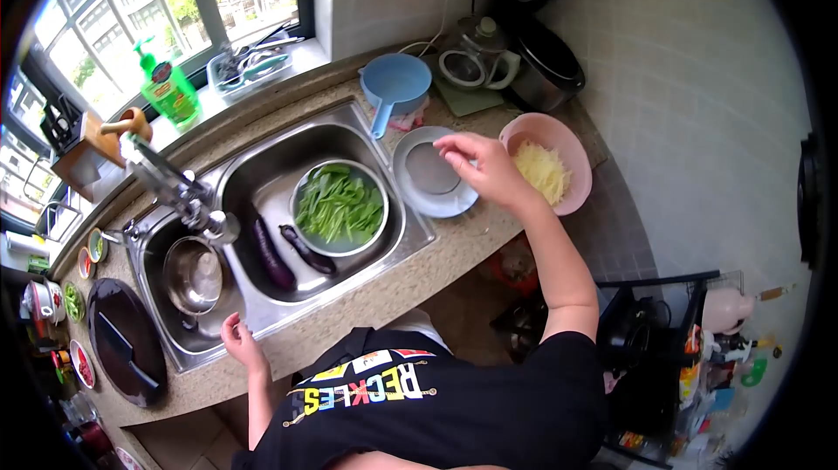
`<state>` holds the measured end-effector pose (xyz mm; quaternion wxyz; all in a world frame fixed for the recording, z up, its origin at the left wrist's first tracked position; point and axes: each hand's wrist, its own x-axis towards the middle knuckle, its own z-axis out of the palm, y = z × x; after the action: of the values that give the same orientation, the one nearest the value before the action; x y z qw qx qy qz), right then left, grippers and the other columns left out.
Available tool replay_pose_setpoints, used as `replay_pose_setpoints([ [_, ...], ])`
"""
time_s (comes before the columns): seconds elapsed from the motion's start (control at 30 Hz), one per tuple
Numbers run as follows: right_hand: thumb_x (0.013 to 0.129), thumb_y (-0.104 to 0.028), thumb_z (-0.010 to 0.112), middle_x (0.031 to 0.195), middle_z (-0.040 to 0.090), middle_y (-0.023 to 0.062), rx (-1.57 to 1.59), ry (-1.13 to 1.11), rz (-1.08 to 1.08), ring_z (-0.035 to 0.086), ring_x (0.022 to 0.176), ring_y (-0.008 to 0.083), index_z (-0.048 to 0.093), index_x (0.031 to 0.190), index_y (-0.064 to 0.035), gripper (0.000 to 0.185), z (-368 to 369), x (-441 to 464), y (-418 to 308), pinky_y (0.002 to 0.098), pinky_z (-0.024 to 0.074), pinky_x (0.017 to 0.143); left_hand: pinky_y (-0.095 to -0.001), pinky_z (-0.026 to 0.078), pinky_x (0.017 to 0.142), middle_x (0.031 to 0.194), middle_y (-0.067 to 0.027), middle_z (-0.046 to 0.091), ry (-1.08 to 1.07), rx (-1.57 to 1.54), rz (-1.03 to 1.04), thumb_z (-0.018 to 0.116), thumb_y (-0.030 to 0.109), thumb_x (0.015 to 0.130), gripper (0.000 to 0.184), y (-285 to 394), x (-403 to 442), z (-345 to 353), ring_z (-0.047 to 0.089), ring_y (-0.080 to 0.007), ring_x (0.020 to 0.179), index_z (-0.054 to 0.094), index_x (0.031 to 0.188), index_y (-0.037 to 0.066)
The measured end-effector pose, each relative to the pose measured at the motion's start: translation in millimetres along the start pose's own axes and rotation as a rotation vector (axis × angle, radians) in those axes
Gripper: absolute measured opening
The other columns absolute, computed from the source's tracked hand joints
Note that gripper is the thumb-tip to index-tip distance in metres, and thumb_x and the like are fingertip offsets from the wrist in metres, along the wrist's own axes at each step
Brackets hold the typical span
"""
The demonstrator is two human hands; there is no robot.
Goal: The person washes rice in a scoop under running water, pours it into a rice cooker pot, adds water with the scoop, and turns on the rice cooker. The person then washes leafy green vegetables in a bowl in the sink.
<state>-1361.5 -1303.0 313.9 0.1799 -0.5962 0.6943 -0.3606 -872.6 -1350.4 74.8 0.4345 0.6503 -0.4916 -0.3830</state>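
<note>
My right hand (476, 164) hovers over the right side of a pale blue plate (406, 156) with a flat grey round area in its middle. Its fingers are loosely bent and a little apart, with nothing visible in them. To its right, a pink bowl (576, 156) holds pale yellow shreds (541, 171). My left hand (244, 343) is at the front edge of the sink (279, 308), empty, fingers slightly curled and apart. A metal bowl (384, 208) of cut green leaves (336, 208) in water stands in the larger basin, beside two dark eggplants (272, 252) (307, 252).
A blue long-handled strainer or scoop (397, 82) sits behind the plate. The faucet (192, 195) reaches over the sink; an empty-looking metal bowl (194, 274) is in the smaller basin. A cleaver (129, 348) lies on a dark cutting board (109, 317). A rice cooker (546, 64) stands at the back.
</note>
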Motion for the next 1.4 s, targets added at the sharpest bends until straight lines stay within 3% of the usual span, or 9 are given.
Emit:
replay_pose_setpoints([
  [0.23, 0.083, -0.004, 0.058, 0.092, 0.063, 0.0057, -0.136, 0.146, -0.205, 0.056, 0.074, 0.0116, 0.062, 0.104, -0.0047, 0.022, -165.0, 103.2, 137.0, 0.0252, 0.0459, 0.066, -0.0262, 0.041, 0.063, 0.09, -0.0044, 0.054, 0.043, 0.288, 0.138, 0.047, -0.004, 0.081, 0.019, 58.8, -79.8, 103.5, 0.05, -0.0125, 0.075, 0.06, 0.093, 0.001],
  [0.47, 0.082, -0.017, 0.058, 0.099, 0.064, 0.0124, -0.58, 0.55, -0.647, 0.061, 0.089, 0.0299, 0.06, 0.111, -0.0103, 0.03, -343.9, 230.1, 207.2, 0.0363, 0.0488, 0.076, -0.0222, 0.043, 0.059, 0.087, -0.0024, 0.055, 0.002, 0.272, 0.013, 0.048, -0.001, 0.082, 0.015, 93.9, -103.9, 151.8, 0.052, -0.0095, 0.072, 0.06, 0.09, 0.002],
  [0.5, 0.079, -0.029, 0.067, 0.135, 0.041, 0.0198, -0.574, 0.368, -0.473, 0.032, 0.129, 0.0394, 0.048, 0.128, -0.0083, 0.056, -366.5, 242.3, 206.5, 0.0448, 0.0305, 0.104, -0.0217, 0.043, 0.059, 0.085, -0.0021, 0.056, -0.025, 0.218, -0.06, 0.048, -0.001, 0.083, 0.014, 101.3, -107.5, 161.8, 0.052, -0.0089, 0.07, 0.06, 0.09, 0.002],
  [0.87, 0.092, -0.038, 0.05, 0.145, 0.028, 0.0158, -0.889, 0.356, -0.028, 0.02, 0.136, 0.0323, 0.038, 0.136, -0.0071, 0.055, -353.6, 300.3, 194.2, 0.05, 0.016, 0.11, -0.0212, 0.045, 0.055, 0.08, -0.0025, 0.057, -0.086, 0.262, -0.08, 0.05, -0.002, 0.082, 0.013, 87.6, -132.2, 192.9, 0.054, -0.0082, 0.063, 0.061, 0.088, 0.001],
  [1.0, 0.091, -0.038, 0.052, 0.143, 0.033, 0.0133, -0.602, 0.304, -0.196, 0.021, 0.136, 0.0291, 0.039, 0.136, -0.0099, 0.055, -410.9, 303.7, 236.0, 0.0529, 0.0168, 0.109, -0.0212, 0.045, 0.055, 0.082, -0.0028, 0.057, -0.091, 0.265, -0.126, 0.049, -0.003, 0.083, 0.014, 99.1, -130.0, 200.1, 0.053, -0.0083, 0.063, 0.061, 0.089, 0.001],
  [1.1, 0.086, -0.022, 0.056, 0.083, 0.066, 0.0059, -0.653, 0.799, -0.393, 0.057, 0.068, 0.0174, 0.062, 0.109, -0.0089, 0.027, -390.8, 277.0, 268.2, 0.0293, 0.0456, 0.061, -0.0208, 0.044, 0.057, 0.084, -0.003, 0.056, -0.116, 0.295, -0.117, 0.047, -0.003, 0.084, 0.015, 104.7, -130.2, 211.2, 0.052, -0.0084, 0.065, 0.06, 0.091, 0.001],
  [1.23, 0.086, -0.015, 0.05, 0.076, 0.064, 0.0042, -0.34, 0.226, 0.364, 0.056, 0.064, 0.0119, 0.065, 0.1, -0.0071, 0.022, -389.9, 234.3, 324.1, 0.0245, 0.0452, 0.06, -0.0213, 0.044, 0.058, 0.083, -0.0027, 0.056, -0.146, 0.274, -0.178, 0.047, -0.002, 0.084, 0.015, 100.3, -124.1, 217.5, 0.052, -0.0085, 0.065, 0.059, 0.092, 0.001],
  [1.3, 0.084, -0.012, 0.05, 0.079, 0.065, 0.0064, -0.512, -0.099, 0.214, 0.058, 0.069, 0.0116, 0.064, 0.101, -0.0032, 0.023, -396.7, 220.8, 424.6, 0.0241, 0.0457, 0.062, -0.0213, 0.044, 0.058, 0.084, -0.0025, 0.056, -0.16, 0.292, -0.186, 0.047, -0.002, 0.084, 0.015, 104.2, -117.3, 224.0, 0.053, -0.0083, 0.066, 0.059, 0.092, 0.001],
  [1.4, 0.082, -0.008, 0.05, 0.083, 0.065, 0.0102, -0.073, -0.038, 0.65, 0.059, 0.073, 0.0153, 0.064, 0.101, -0.0016, 0.024, -361.5, 198.8, 443.3, 0.0288, 0.0474, 0.066, -0.0218, 0.045, 0.059, 0.083, -0.0014, 0.056, -0.194, 0.342, -0.181, 0.047, -0.002, 0.085, 0.015, 106.0, -109.6, 232.0, 0.053, -0.0075, 0.068, 0.059, 0.092, 0.002],
])
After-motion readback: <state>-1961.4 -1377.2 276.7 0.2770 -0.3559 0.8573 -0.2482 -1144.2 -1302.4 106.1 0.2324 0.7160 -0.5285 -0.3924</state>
